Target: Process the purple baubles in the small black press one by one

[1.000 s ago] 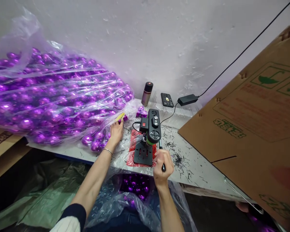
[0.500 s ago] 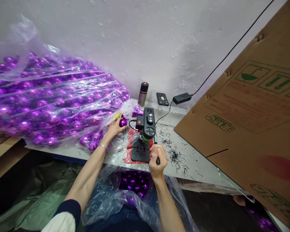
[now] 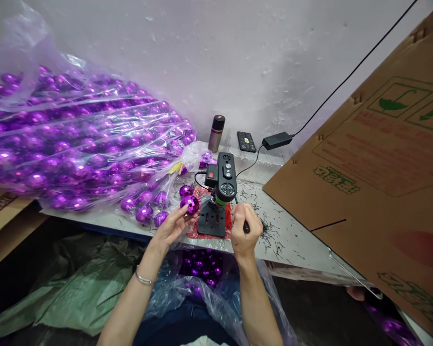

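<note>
Between the fingertips of my left hand [image 3: 175, 225] is a shiny purple bauble [image 3: 190, 204], held just left of a small black machine [image 3: 226, 180]. My right hand [image 3: 246, 229] makes a fist round a screwdriver with a black handle [image 3: 246, 227]; its far end is hidden behind the machine. The machine stands on a black slotted base plate [image 3: 211, 220] over a red sheet [image 3: 194, 232]. Another purple bauble lies on the table behind the held one. Several more spill from the mouth of a big clear plastic bag [image 3: 94, 139] on the left.
A spray can [image 3: 216, 133], a phone [image 3: 246, 142] and a black power adapter [image 3: 277, 140] stand or lie by the wall. Small black bits [image 3: 274, 238] litter the table at right, beside a large carton [image 3: 364, 192]. More baubles [image 3: 202, 269] lie in plastic on my lap.
My left hand has come back from the bag's mouth toward me, lifting a bauble beside the machine. The right fist keeps its grip, slightly shifted in view.
</note>
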Motion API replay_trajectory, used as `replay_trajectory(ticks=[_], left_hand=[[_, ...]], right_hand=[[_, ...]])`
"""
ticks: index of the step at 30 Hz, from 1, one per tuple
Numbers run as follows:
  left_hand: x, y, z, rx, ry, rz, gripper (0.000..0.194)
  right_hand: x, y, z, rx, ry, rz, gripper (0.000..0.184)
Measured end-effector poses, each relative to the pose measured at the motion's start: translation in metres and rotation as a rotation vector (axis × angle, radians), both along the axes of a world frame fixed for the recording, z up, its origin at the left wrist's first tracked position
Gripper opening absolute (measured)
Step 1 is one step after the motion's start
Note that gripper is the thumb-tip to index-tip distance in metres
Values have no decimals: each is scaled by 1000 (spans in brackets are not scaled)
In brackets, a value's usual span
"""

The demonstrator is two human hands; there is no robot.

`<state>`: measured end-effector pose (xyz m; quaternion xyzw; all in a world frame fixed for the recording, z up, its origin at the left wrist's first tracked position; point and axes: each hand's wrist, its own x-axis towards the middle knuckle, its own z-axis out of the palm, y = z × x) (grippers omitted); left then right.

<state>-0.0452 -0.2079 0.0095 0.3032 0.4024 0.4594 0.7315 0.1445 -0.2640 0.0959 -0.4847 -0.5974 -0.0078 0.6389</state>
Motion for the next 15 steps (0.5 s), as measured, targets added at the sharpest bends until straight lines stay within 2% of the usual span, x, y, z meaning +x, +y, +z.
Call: replay_trajectory(ticks=[3, 6, 10, 12, 15], left_hand=[[13, -5, -8, -34, -11, -12, 28], [25, -2, -15, 25, 30, 21, 34], [38, 5, -27, 105, 252, 55, 57], [44, 7, -33, 199, 369, 64, 66], [50, 6, -40, 373, 552, 59, 67]], right_hand=[[2, 1, 9, -36, -17, -3, 39], [3, 0, 11, -44, -41, 5, 39], [3, -1, 7, -39, -44, 5, 38], [3, -2, 5, -32, -40, 6, 37], [3, -2, 2, -23, -44, 12, 35]])
